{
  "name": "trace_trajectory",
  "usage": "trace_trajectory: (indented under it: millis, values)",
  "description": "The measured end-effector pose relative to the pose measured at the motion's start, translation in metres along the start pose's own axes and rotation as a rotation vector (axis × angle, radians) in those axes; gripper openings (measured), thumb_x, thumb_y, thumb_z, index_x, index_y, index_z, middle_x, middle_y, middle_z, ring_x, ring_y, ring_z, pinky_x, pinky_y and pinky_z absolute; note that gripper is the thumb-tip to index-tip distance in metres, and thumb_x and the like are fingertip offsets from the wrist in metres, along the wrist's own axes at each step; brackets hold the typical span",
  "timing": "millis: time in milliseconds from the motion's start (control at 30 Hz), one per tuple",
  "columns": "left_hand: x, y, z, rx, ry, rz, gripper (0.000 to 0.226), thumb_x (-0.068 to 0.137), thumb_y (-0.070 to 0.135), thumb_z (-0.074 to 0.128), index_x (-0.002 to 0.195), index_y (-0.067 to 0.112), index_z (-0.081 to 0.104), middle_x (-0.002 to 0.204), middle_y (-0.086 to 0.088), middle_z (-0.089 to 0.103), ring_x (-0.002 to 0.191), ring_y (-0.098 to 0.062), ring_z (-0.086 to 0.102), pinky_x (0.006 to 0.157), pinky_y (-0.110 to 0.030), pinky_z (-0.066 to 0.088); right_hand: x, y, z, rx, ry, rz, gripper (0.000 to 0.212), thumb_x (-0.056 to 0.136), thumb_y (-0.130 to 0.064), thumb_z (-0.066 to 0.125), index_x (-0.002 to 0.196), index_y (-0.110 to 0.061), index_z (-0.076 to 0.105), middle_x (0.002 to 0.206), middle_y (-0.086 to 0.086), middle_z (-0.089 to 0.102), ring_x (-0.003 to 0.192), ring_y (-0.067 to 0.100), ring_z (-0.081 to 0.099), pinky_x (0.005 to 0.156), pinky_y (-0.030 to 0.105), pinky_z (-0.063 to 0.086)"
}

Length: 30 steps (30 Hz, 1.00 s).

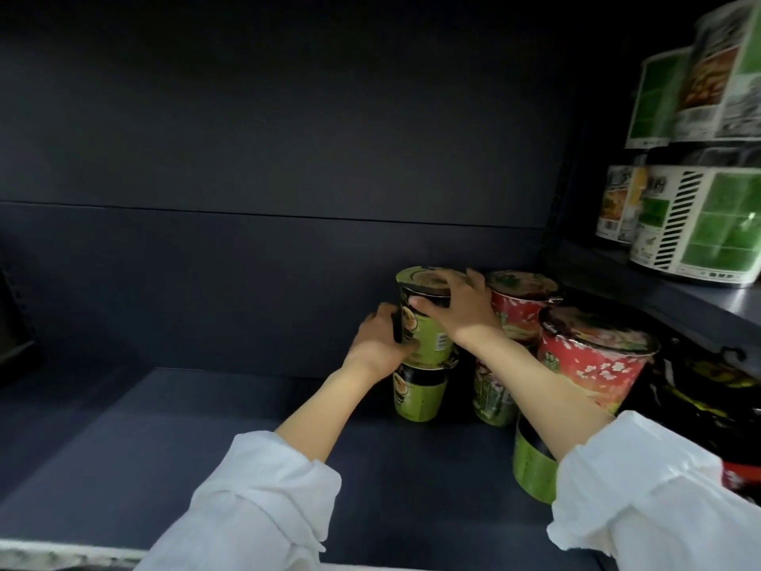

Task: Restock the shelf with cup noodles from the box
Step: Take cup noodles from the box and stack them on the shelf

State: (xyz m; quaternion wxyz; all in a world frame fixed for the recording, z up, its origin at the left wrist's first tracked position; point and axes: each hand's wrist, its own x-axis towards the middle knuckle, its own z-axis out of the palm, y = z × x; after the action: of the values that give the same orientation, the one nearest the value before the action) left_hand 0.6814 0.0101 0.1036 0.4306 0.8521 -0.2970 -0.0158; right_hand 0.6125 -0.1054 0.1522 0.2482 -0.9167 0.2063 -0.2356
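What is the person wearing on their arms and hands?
Both arms have loose white sleeves, left sleeve and right sleeve, bunched up below the elbows so the forearms are bare. The left hand and right hand are bare: no gloves, rings or watch visible.

Shelf (206,447) reads as smooth, matt dark board, and the back panel (288,138) behind it has the same flat finish. Green cup (428,335) under the hands: printed wrap with a faint plastic sheen, foil-like lid. Near right, the red cup (593,377) is glossy, shrink film crinkling and glinting at its rim. Far right, the white-and-green tubs (700,224) shine under clear film. Sleeves (255,500) look like soft white woven cloth, matt and creased.
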Motion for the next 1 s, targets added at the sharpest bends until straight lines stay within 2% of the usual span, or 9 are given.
trace_trajectory:
  millis: [133,233,367,500,633,800,867,900,1000]
  values:
    - [-0.025,0.018,-0.017,0.015,0.163,0.068,0.032,0.083,0.025,0.064,0.112,0.016,0.055,0.112,-0.008,0.063,0.103,-0.025,0.061,0.087,-0.04,0.052,-0.025,-0.012,-0.013,0.003,0.026,-0.048,0.063,0.085,-0.045,0.061,0.14,-0.023,0.039,0.153,0.014,0.012,0.142,0.033,0.009,0.114,0.038,0.019]
    - [-0.064,0.036,-0.033,0.077,0.223,0.198,0.019,0.087,0.018,0.058,0.106,0.017,0.062,0.104,-0.003,0.068,0.093,-0.022,0.065,0.081,-0.04,0.054,-0.055,-0.021,-0.029,-0.008,0.077,-0.092,0.05,0.088,-0.035,0.06,0.134,-0.018,0.047,0.143,0.014,0.031,0.135,0.031,0.026,0.109,0.033,0.028]
    - [-0.132,0.064,-0.05,0.233,0.208,0.334,0.019,0.089,0.023,0.054,0.106,0.023,0.064,0.099,0.004,0.069,0.089,-0.018,0.066,0.076,-0.039,0.055,-0.122,-0.023,-0.06,0.003,0.152,-0.146,0.033,0.09,-0.021,0.057,0.123,-0.014,0.057,0.121,0.01,0.058,0.114,0.024,0.055,0.094,0.027,0.04]
    - [-0.202,0.087,-0.047,0.169,0.191,0.375,0.014,0.091,0.028,0.053,0.098,0.024,0.064,0.088,0.006,0.069,0.08,-0.018,0.065,0.07,-0.037,0.054,-0.216,-0.017,-0.085,0.112,0.251,-0.096,0.028,0.09,-0.014,0.056,0.117,-0.016,0.06,0.095,0.0,0.068,0.088,0.016,0.064,0.084,0.032,0.051]
    - [-0.263,0.106,-0.012,0.009,0.073,0.375,0.015,0.091,0.027,0.054,0.092,0.02,0.067,0.082,0.004,0.069,0.077,-0.018,0.064,0.067,-0.035,0.054,-0.298,0.005,-0.109,0.054,0.289,0.009,0.023,0.092,-0.017,0.054,0.113,-0.017,0.064,0.092,-0.002,0.069,0.08,0.009,0.062,0.07,0.017,0.046]
    - [-0.322,0.153,0.051,-0.165,-0.231,0.401,0.016,0.093,0.021,0.054,0.094,0.014,0.068,0.088,-0.004,0.071,0.081,-0.019,0.066,0.073,-0.033,0.053,-0.396,0.052,-0.163,0.007,0.302,0.194,0.023,0.095,-0.017,0.051,0.114,-0.014,0.063,0.083,-0.002,0.066,0.077,0.017,0.063,0.07,0.026,0.054]
    - [-0.34,0.176,0.078,-0.231,-0.327,0.374,0.014,0.092,0.02,0.056,0.094,0.012,0.067,0.086,-0.007,0.07,0.079,-0.022,0.067,0.074,-0.035,0.054,-0.43,0.078,-0.185,-0.014,0.332,0.283,0.023,0.095,-0.017,0.051,0.114,-0.013,0.064,0.079,-0.004,0.063,0.069,0.015,0.061,0.058,0.016,0.05]
    - [-0.349,0.187,0.094,-0.24,-0.351,0.376,0.014,0.092,0.02,0.056,0.094,0.012,0.067,0.085,-0.006,0.07,0.079,-0.022,0.067,0.074,-0.035,0.055,-0.446,0.092,-0.197,-0.025,0.349,0.33,0.023,0.095,-0.017,0.051,0.114,-0.012,0.064,0.082,-0.002,0.064,0.071,0.015,0.062,0.058,0.015,0.047]
    - [-0.383,0.223,0.143,-0.246,-0.452,0.381,0.013,0.093,0.016,0.053,0.096,0.013,0.066,0.09,-0.003,0.071,0.079,-0.017,0.066,0.073,-0.027,0.052,-0.493,0.139,-0.231,-0.053,0.358,0.45,0.025,0.094,-0.014,0.051,0.116,-0.011,0.063,0.097,0.005,0.067,0.094,0.021,0.064,0.075,0.021,0.044]
